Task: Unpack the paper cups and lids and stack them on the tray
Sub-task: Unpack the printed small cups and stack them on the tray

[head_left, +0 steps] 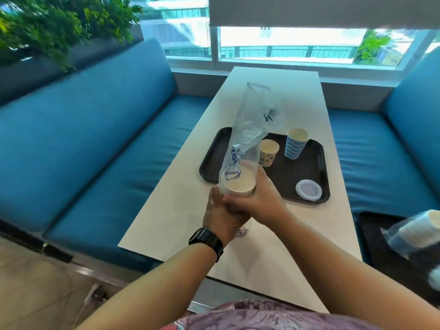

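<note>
Paper cups with cream insides (pixel 240 188), partly sheathed in a clear crinkled plastic sleeve (pixel 250 129), are sitting at frame centre, the left hand (pixel 222 216) curling beneath them and the right hand (pixel 258 198) wrapping fingers (pixel 234 200) around their side, near the black tray (pixel 307 172).

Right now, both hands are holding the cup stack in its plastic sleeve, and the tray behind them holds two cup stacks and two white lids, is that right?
Not quite: the head view shows only one white lid on the tray. The rest stands: the left hand and right hand both hold the cup stack in its plastic sleeve, and two cup stacks sit on the tray, a patterned one and a blue striped one.
</note>
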Motion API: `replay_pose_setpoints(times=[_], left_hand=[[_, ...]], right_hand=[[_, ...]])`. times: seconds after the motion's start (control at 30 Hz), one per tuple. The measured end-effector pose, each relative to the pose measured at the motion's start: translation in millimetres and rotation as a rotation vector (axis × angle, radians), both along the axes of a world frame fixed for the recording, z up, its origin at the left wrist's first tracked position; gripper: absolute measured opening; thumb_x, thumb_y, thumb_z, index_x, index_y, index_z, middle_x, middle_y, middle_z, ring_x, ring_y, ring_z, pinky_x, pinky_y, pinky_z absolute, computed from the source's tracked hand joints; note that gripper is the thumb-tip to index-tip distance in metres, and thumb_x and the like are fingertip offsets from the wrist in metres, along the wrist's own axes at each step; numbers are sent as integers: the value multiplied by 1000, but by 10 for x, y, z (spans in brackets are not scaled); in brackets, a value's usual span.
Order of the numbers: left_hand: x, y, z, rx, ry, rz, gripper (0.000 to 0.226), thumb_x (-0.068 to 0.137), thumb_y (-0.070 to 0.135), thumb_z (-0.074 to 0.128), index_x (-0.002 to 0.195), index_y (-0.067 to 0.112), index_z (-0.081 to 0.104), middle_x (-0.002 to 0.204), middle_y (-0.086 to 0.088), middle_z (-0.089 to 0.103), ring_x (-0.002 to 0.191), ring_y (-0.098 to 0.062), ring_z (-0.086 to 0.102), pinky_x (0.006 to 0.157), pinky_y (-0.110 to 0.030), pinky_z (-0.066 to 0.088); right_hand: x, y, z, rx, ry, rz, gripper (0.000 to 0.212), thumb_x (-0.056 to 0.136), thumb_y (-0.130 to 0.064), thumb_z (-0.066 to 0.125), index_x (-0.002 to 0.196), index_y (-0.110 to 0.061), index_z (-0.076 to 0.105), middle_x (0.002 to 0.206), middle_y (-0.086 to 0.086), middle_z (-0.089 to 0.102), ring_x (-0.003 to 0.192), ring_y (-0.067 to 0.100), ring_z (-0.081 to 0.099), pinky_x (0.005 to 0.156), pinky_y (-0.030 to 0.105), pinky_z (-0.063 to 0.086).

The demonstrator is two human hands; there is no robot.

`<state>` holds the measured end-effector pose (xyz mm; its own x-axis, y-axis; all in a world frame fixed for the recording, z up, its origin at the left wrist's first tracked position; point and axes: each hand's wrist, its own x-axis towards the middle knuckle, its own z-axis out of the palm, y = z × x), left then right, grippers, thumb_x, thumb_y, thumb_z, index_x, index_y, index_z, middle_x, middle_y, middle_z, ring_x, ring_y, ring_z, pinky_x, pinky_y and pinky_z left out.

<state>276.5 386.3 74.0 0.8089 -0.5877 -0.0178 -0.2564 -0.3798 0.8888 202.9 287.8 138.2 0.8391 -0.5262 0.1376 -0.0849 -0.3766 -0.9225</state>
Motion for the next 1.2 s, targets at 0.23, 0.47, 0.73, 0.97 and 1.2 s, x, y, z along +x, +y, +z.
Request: replay_pose_setpoints(times=[0.23,0.47,0.73,0.97,1.2], left_hand=[[18,38,-258,68,111,-27,65,64,21,85,108,24,37,100,11,58,90,-4,63,70,-10,53],[230,194,-533,343,108,-248,80,54,59,63,124,25,46,126,4,50,118,-15,53,106,-31,44],[668,374,249,-7,223,-370,36,96,-7,48,122,18,53,122,-2,63,114,-6,59,92,-19,48],[663,384,416,-121,111,-314,16,93,14,66,96,30,64,93,13,70,82,5,64,78,-17,51],[647,335,310,-92,-43,-214,18,89,15,72,79,29,64,78,13,68,68,9,60,67,-8,46]], right_hand=[[61,11,-292,168,34,-53,92,39,-50,88,120,-33,48,112,-11,66,107,4,62,94,36,52],[69,-6,-482,202,89,-55,92,44,-43,94,124,-30,48,113,-4,68,109,14,63,92,49,53],[7,-99,-462,237,156,46,86,56,-10,92,130,-19,48,113,-3,68,108,14,64,87,26,54],[-220,-108,-383,264,-40,-131,61,59,-28,88,114,-29,61,116,1,68,114,23,62,100,48,46],[-258,25,-416,57,5,-383,22,83,-6,72,79,-27,66,79,-11,71,74,-1,63,76,19,49]])
